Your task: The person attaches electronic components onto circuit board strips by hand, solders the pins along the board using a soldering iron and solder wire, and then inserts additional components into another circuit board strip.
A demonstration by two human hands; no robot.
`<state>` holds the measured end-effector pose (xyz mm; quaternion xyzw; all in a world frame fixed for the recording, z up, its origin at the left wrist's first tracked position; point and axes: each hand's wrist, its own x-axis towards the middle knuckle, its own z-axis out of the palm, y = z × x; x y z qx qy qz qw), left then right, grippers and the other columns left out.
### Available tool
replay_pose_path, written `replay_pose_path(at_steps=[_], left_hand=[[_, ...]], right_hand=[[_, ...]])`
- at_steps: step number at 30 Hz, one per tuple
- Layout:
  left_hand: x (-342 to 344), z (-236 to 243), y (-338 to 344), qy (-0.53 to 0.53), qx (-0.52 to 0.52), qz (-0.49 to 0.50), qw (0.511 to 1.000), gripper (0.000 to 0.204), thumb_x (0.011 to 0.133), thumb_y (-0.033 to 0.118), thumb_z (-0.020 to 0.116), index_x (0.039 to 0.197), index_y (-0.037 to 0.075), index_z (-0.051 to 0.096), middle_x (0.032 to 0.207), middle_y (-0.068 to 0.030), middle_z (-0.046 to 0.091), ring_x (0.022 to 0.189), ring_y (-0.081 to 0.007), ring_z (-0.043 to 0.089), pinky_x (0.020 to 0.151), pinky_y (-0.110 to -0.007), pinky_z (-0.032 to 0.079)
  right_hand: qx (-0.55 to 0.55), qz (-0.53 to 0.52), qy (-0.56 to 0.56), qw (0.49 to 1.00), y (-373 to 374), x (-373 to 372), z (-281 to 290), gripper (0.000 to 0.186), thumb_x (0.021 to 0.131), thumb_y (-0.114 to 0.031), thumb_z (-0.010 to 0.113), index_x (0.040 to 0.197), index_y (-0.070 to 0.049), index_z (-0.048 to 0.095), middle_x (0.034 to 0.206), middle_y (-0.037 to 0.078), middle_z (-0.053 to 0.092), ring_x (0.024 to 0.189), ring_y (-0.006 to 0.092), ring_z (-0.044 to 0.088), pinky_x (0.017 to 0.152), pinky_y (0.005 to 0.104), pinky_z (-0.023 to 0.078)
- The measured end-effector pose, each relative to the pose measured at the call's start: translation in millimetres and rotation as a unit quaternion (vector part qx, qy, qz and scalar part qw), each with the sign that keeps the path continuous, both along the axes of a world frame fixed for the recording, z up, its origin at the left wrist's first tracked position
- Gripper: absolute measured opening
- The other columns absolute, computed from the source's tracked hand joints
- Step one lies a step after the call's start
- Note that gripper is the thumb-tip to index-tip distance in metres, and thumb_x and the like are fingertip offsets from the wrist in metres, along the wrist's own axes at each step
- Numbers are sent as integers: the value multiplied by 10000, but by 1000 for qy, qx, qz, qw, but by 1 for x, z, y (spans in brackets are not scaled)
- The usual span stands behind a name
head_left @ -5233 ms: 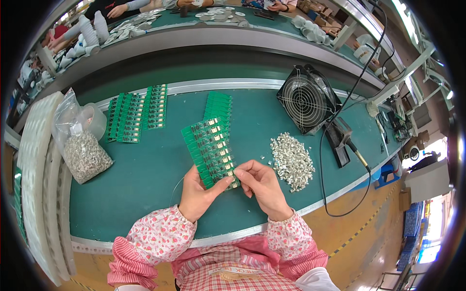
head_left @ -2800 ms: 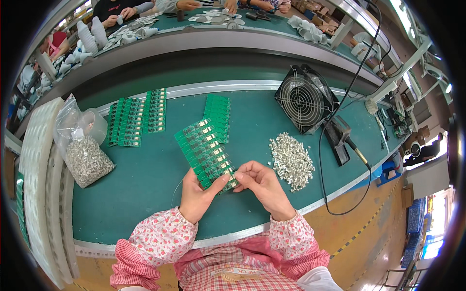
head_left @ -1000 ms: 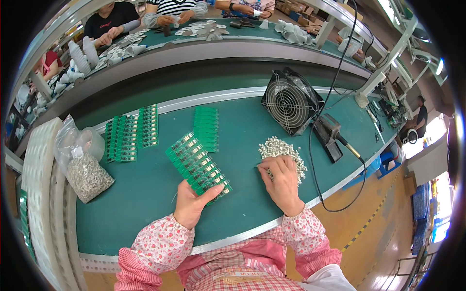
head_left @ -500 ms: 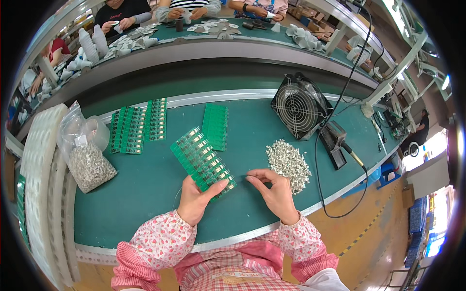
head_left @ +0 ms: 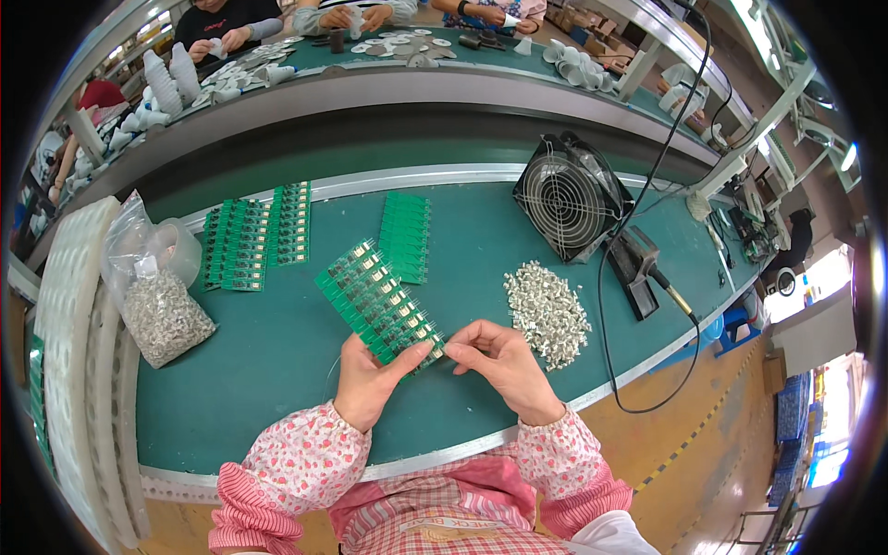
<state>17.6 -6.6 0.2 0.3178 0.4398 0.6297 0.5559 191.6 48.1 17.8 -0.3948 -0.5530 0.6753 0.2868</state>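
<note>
My left hand (head_left: 370, 379) grips a green circuit board panel (head_left: 370, 296) by its lower end, thumb over a row of pale components. My right hand (head_left: 495, 370) is pinched at the panel's lower right corner; whatever lies between its fingertips is too small to make out. A pile of small silvery parts (head_left: 546, 314) lies to the right. Behind are a green panel stack (head_left: 405, 227) and populated panels (head_left: 242, 245). A bag of small parts (head_left: 162, 314) leans by a translucent cup (head_left: 176, 242) at the left.
White foam trays (head_left: 69, 342) stand at the left edge. A black fan (head_left: 569, 199) and a soldering iron in its holder (head_left: 634, 273) are at the right, with a hanging cable. Co-workers' hands (head_left: 356, 18) work among white parts across the raised line (head_left: 388, 88).
My right hand went to the parts pile about a second ago and has come back leftward to the lower right corner of the panel. My left hand keeps hold of it.
</note>
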Motion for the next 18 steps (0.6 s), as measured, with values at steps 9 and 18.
replay_pose_path(at_steps=[9,18], left_hand=[[1,-3,-1,17,3,-4,1000,213,805,20,703,984,21,587,898,-17,643,794,-75,604,687,-223,493],[-2,-3,2,29,4,-1,1000,194,809,17,696,977,18,600,898,-24,653,809,-83,615,710,-222,503]], right_hand=[[13,-29,18,999,-2,-3,-10,168,872,-123,647,935,20,584,889,51,634,801,98,584,692,240,488],[164,-97,-26,981,-9,-15,-22,172,871,-103,644,936,32,559,848,59,638,757,104,596,684,247,484]])
